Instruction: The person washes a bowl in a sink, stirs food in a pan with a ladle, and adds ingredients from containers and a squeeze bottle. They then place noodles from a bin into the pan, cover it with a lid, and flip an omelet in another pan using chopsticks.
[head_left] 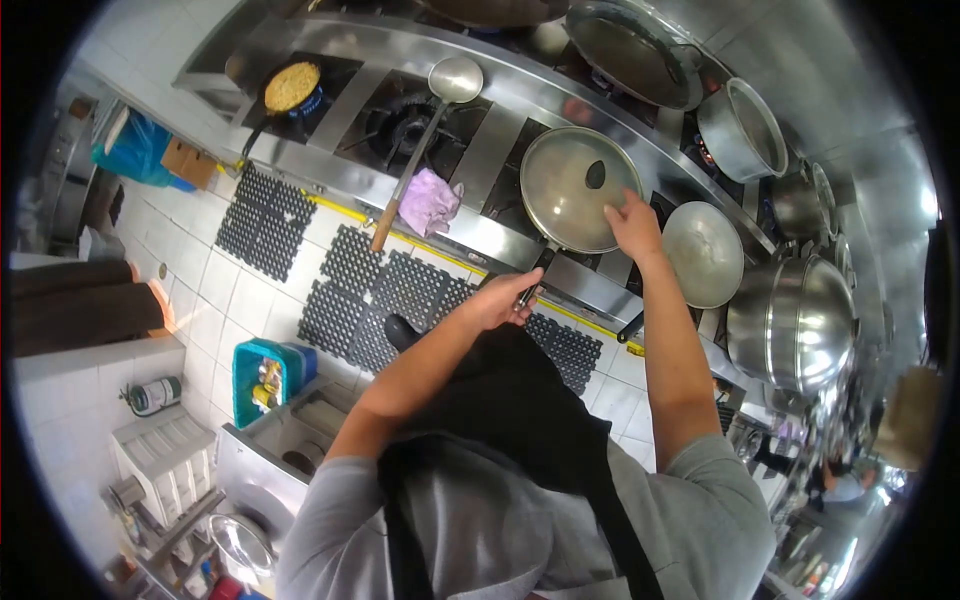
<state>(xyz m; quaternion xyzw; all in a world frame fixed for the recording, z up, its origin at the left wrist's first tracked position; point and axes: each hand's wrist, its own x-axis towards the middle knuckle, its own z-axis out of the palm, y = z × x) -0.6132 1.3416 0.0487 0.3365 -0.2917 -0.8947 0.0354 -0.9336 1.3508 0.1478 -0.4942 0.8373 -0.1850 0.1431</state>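
My left hand (500,302) is closed around the black handle of a frying pan (548,258) on the stove. A round glass lid (560,190) with a dark knob (595,175) covers the pan, so its contents are hard to make out. Over the lid's right edge is my right hand (635,228), its thumb and index finger apart, near the knob but off it. Whether the fingertips touch the lid cannot be seen. Just right of that hand sits an uncovered light-grey pan (703,255).
A long-handled ladle (455,80) lies across a burner beside a crumpled purple cloth (430,203). A small pan with yellow food (292,88) stands far left. Large steel pots (790,320) crowd the right. Black perforated mats (400,300) cover the floor along the stove.
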